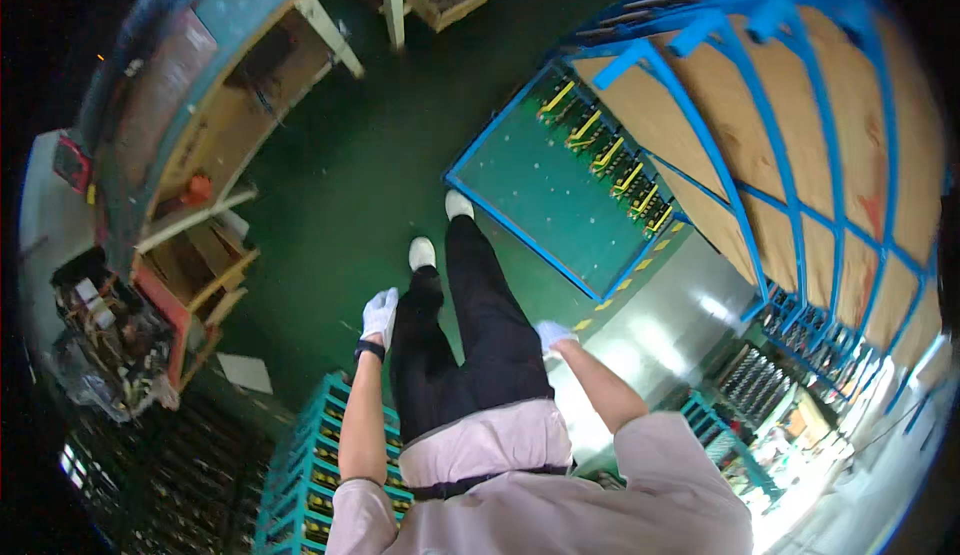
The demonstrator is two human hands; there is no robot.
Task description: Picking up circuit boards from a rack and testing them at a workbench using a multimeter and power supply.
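My left hand (380, 313), in a white glove, hangs beside my left thigh. Its fingers are loosely apart, and I see nothing in them. On the other side, my right hand (554, 335), also gloved in white, is next to my right thigh; its fingers are too hidden and blurred to make out. Neither hand touches any of the racks. Ahead and to the right is a blue-framed rack (520, 223) with a green bottom board. A row of dark parts with yellow bars (606, 158) stands along that board's far right side.
Wooden shelf boards (790, 155) in blue frames rise at the right. A workbench (225, 5) curves along the left, with a box of scraps (110, 335) nearer me. Teal racks (300, 465) holding parts stand at lower left. Green floor (350, 165) lies ahead.
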